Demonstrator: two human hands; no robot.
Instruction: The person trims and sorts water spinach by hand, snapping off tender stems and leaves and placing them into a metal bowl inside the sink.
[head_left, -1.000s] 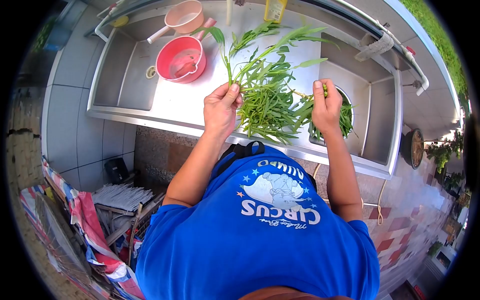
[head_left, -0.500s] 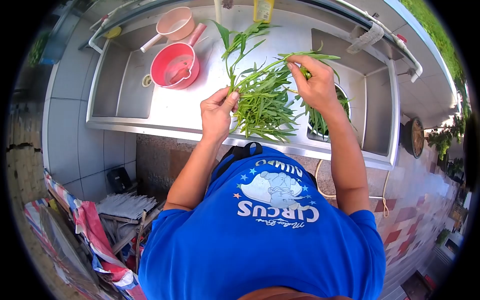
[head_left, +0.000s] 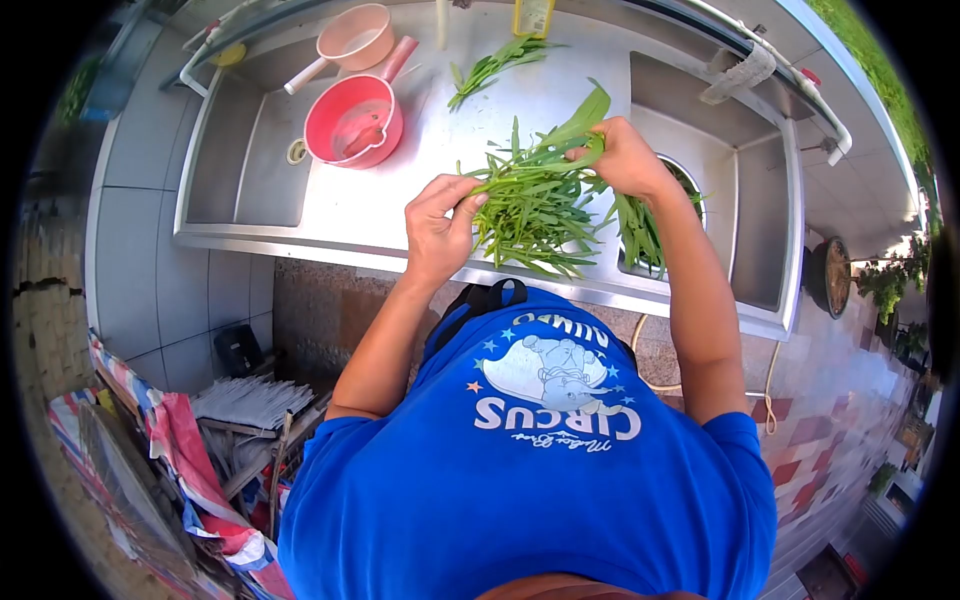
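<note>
My left hand [head_left: 440,225] is closed, thumb and fingers pinching the lower end of a leafy green stem, apparently water spinach [head_left: 545,150]. Farther along the same greens, my right hand [head_left: 625,160] is closed around the leafy part, with a broad leaf sticking up past its fingers. Beneath both hands a pile of narrow-leaved greens [head_left: 535,230] lies on the steel sink top [head_left: 430,130]. Right of it, more greens [head_left: 640,230] sit in a round container at the right basin, partly hidden by my right forearm. A small bunch of greens [head_left: 495,70] rests farther back.
A red dipper [head_left: 312,130] and a paler pink dipper [head_left: 355,38] stand left on the sink top, next to the left basin [head_left: 262,160]. At the back edge is a yellow container [head_left: 533,15]. The right basin [head_left: 765,200] lies beyond my right arm.
The upright leafy stem by my left hand is gone from there. My right hand has turned and moved slightly down, now with a broad leaf at its fingers.
</note>
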